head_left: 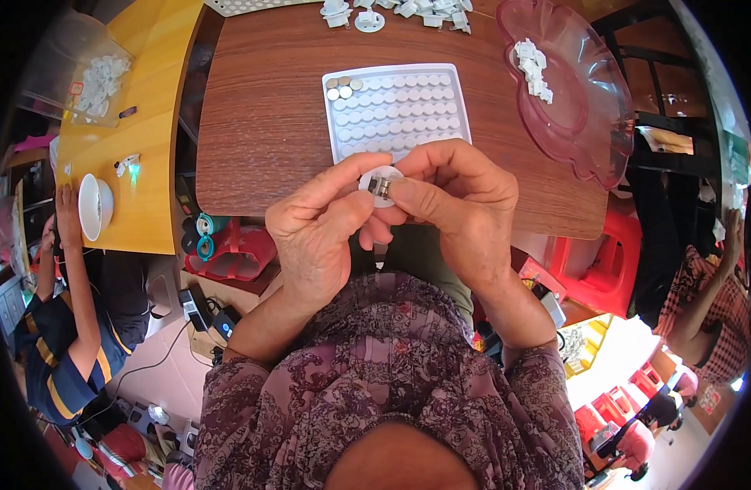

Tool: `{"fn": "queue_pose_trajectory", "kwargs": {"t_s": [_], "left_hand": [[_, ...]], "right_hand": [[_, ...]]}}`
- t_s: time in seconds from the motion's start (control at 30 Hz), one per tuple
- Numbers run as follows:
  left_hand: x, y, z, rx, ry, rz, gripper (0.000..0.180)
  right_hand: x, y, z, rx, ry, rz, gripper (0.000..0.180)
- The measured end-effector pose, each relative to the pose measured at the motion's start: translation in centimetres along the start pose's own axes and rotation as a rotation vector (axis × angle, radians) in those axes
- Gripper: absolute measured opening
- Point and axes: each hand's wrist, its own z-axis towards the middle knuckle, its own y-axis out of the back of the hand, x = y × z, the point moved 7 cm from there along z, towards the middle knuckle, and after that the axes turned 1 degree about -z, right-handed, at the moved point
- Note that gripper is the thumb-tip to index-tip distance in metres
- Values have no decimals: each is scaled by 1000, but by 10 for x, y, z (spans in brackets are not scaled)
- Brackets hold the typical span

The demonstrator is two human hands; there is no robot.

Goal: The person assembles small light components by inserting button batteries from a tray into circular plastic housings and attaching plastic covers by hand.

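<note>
My left hand (314,216) and my right hand (465,204) meet above the table's near edge. Between them is a small round white plastic part (375,173) with metal pieces in its middle. The left fingers pinch its left side. My right thumb presses on the metal at its right, with the fingers curled behind; their tips are partly hidden. Just beyond the hands lies a white tray (400,72) with rows of round pockets. Several coin-like discs (345,92), some silvery and some brownish, sit in its far left corner.
A pink scalloped dish (559,122) at the right holds white plastic pieces (532,69). More white parts (428,11) lie at the far edge. On the yellow table at left stand a clear bin (53,90) and a white bowl (93,208), near another person's arms. A red stool (604,261) stands at right.
</note>
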Motion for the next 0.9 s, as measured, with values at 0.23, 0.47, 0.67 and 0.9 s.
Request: {"fn": "queue_pose_trajectory", "kwargs": {"t_s": [0.23, 0.47, 0.67, 0.9], "left_hand": [[2, 3, -1, -106, -65, 31, 28], [3, 0, 3, -75, -16, 7, 27], [6, 1, 1, -71, -7, 9, 26], [8, 1, 0, -121, -78, 82, 24]], "right_hand": [[-2, -3, -3, 6, 62, 30, 8], [-1, 2, -3, 2, 70, 39, 8], [-1, 3, -2, 2, 61, 16, 8], [-8, 2, -3, -21, 58, 51, 7]]}}
